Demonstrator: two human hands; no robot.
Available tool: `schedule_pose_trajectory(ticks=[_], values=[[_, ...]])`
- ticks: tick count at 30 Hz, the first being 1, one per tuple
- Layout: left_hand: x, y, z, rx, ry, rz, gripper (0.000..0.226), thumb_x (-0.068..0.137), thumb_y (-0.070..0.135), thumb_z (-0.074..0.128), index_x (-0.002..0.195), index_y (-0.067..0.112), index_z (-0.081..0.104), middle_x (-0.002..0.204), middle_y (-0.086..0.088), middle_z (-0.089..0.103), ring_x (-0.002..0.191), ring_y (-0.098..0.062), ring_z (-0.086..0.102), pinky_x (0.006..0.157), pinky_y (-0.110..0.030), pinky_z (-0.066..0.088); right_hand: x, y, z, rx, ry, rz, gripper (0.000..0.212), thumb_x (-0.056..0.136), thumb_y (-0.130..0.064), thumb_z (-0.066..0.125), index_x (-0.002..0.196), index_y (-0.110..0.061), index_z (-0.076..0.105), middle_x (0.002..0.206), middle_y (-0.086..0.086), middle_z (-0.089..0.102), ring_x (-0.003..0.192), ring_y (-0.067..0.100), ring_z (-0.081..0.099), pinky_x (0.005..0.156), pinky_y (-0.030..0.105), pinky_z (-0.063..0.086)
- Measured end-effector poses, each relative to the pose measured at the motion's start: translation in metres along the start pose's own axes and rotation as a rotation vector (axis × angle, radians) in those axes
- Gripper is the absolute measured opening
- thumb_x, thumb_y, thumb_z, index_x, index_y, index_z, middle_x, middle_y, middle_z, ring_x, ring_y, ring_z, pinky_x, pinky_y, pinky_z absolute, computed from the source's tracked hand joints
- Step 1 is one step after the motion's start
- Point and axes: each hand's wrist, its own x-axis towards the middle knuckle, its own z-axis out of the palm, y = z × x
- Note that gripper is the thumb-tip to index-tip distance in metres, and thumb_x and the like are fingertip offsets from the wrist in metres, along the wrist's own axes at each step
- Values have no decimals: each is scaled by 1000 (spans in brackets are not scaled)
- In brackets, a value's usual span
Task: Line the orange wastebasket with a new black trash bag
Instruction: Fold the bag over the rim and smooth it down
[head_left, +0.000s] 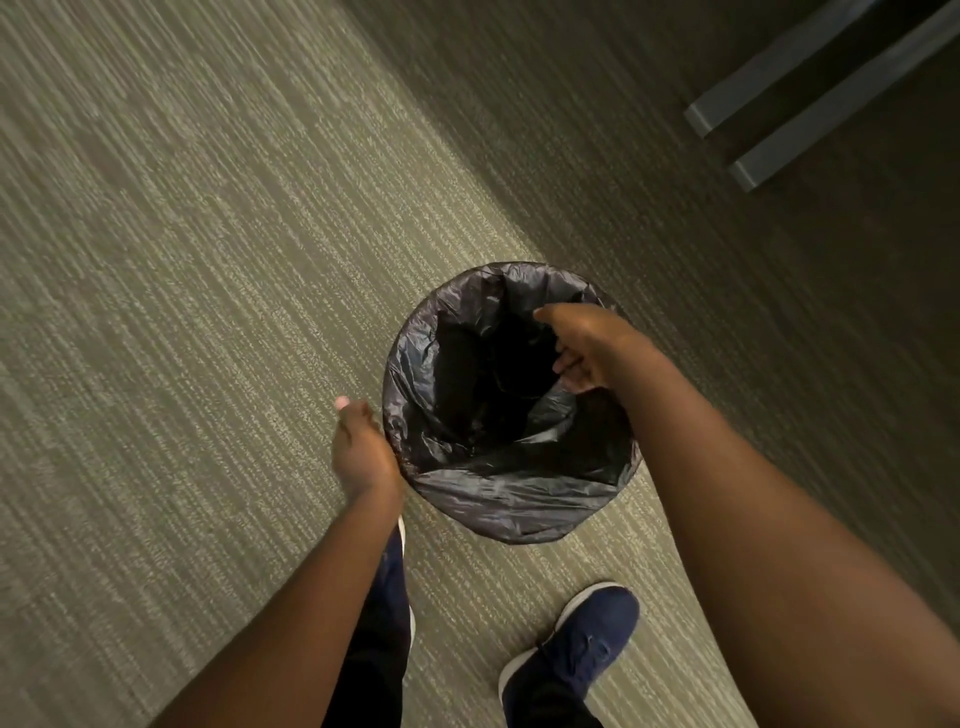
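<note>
Black trash bag (511, 499) on carpet (208, 260), 2 dark bars (810, 98) well apart.

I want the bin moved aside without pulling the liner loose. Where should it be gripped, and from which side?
Judging by this view, grip the wastebasket at its rim, from the two open sides, pinching the trash bag cuff against the wall. The bag is folded over the whole rim, so a rim grip holds it in place. The left hand is already at one side; the right hand is over the opening.
</note>
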Motion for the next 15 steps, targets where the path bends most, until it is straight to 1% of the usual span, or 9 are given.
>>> schedule_pose_trajectory(ticks=[1,3,5,7,8,10,12,13,15], values=[[3,8,1,31,-29,75,71,91,68,31,125,18,67,131,-10,66,123,-29,60,104,-48,47,-1,-10,6,-55,4,-34,60,93,-60,45,117,-6,57,114,25,63,97,38,64,89,44,55],[3,21,6,129,-155,159,78,86,78,28,133,26,63,138,-5,63,126,-27,58,107,-52,45,-2,-30,26,-68,56,-124,82,91,-69,36,139,-5,54,138,22,58,119,40,59,105,48,47],[0,28,17,182,-239,150,84,87,81,26,142,25,54,146,-7,56,133,-29,52,111,-52,41,-12,-44,58,8,110,-221,94,91,-76,28,148,-3,45,154,19,46,138,38,47,115,45,36],[-1,30,26,184,-253,134,81,91,75,27,142,19,54,144,-12,57,132,-31,54,110,-51,43,-21,-43,98,144,84,-268,99,92,-78,23,154,-2,34,157,21,41,144,37,40,118,47,32],[1,31,28,181,-252,118,76,94,72,28,136,17,60,136,-13,63,124,-30,61,104,-49,49,-26,-37,119,204,51,-286,98,93,-77,22,157,-4,27,159,21,37,146,37,37,120,48,29],[4,30,25,85,-316,32,57,103,57,31,121,17,66,126,-9,66,103,-19,71,84,-31,59,-35,-14,155,242,3,-339,91,96,-74,22,161,-10,15,164,18,29,151,34,29,123,46,24],[6,28,18,73,-390,48,43,107,43,31,122,16,61,128,-9,61,101,-14,69,72,-13,55,-47,18,177,178,-48,-371,91,93,-77,20,162,-18,15,166,14,27,152,31,27,124,43,22],[8,25,16,136,-370,107,49,107,45,31,125,11,61,128,-13,63,106,-22,68,75,-15,55,-52,37,182,109,-81,-376,92,90,-81,16,161,-23,20,165,11,31,151,29,31,123,43,25],[8,25,15,254,-262,180,69,102,61,29,124,6,64,115,-15,69,104,-32,67,83,-34,56,-61,79,178,-102,-105,-412,89,87,-84,11,155,-31,33,158,6,45,144,29,43,116,43,35]])
